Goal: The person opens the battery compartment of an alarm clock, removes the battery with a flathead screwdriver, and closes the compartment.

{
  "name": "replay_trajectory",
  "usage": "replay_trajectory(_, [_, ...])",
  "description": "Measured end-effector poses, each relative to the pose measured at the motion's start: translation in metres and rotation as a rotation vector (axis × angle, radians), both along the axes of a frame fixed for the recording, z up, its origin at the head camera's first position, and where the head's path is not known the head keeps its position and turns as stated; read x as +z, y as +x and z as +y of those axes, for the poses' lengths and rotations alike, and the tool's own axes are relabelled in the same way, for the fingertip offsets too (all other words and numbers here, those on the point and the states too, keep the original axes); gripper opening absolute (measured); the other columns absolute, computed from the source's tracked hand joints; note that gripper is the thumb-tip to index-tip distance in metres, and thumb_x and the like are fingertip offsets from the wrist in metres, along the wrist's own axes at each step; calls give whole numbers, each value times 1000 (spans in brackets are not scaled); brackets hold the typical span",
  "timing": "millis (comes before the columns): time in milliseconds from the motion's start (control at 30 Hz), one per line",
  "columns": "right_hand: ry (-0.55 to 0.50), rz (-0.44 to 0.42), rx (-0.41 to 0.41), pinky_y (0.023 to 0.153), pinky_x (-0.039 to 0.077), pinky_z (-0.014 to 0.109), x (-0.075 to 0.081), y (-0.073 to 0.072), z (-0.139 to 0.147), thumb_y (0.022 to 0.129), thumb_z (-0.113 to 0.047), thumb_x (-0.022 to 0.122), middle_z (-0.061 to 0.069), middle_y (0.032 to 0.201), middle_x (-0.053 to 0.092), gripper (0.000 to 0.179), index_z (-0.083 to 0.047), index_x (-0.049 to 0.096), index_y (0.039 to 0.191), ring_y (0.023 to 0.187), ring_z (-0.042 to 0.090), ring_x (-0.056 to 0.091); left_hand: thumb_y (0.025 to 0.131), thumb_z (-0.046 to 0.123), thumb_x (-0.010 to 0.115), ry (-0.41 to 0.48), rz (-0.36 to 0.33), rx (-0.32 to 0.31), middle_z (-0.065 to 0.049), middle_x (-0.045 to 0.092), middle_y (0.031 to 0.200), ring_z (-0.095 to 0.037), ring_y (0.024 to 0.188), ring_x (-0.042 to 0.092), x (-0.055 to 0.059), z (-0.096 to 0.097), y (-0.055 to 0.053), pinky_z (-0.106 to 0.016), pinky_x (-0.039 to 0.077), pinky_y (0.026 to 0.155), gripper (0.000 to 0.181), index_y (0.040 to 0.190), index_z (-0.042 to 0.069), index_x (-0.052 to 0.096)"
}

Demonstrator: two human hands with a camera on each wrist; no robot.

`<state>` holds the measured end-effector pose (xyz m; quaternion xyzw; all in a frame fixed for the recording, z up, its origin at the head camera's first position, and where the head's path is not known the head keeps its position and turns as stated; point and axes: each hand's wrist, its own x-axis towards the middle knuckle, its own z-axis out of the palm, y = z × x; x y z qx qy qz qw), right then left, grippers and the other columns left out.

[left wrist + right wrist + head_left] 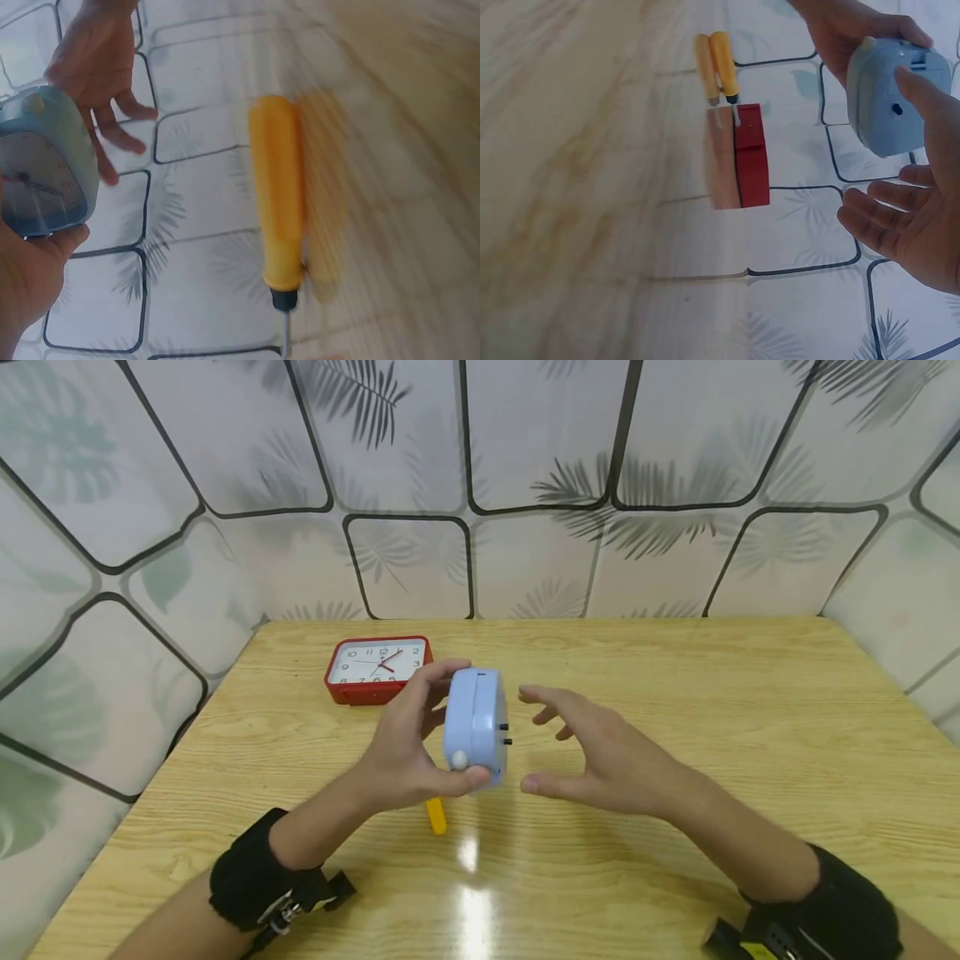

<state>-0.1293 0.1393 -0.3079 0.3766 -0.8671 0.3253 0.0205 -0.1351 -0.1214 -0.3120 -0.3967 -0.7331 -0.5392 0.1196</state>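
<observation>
A light blue alarm clock [472, 718] is held above the table by my left hand [408, 747], thumb at its lower side and fingers around its upper side. Its back, with two small black knobs, faces right in the head view; the left wrist view shows its dial [37, 180]. My right hand [600, 747] hovers just right of the clock, fingers spread and apart from it. Below the left hand lies a screwdriver with a yellow handle [437, 816], mostly hidden in the head view; its handle [276, 187] and part of its shaft appear in the left wrist view.
A red rectangular clock [378, 668] with a white dial rests on the wooden table [712, 693] behind my left hand. Patterned panels [540, 560] stand along the table's far edge. Both wrists carry black straps [251, 868] with small cameras.
</observation>
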Motion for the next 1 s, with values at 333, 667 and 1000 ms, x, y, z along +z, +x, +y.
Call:
replay_trajectory(333, [-207,-36,54,87,59,34,13,-3,-9,82,-24,84,11,147,49,96,-6,26,157,116,23,61,79,60,76,322,-69,-19,-21,49,126,-25,102,59,2,34,-4,-33,62,78,100,135,-10,31])
replay_trajectory(667, [-535,-272,84,86,60,26,8,-1,-12,84,-5,80,20,142,45,87,5,28,153,108,29,64,83,61,71,410,-154,-19,-15,42,131,-24,111,51,-8,54,3,-25,56,85,95,139,0,23])
replay_trajectory(1000, [-522,-212,8,87,57,20,8,-5,-6,78,4,80,19,139,50,85,5,36,150,105,23,62,89,54,69,219,-284,-92,-20,37,144,-30,119,52,1,42,5,-30,56,96,98,155,5,15])
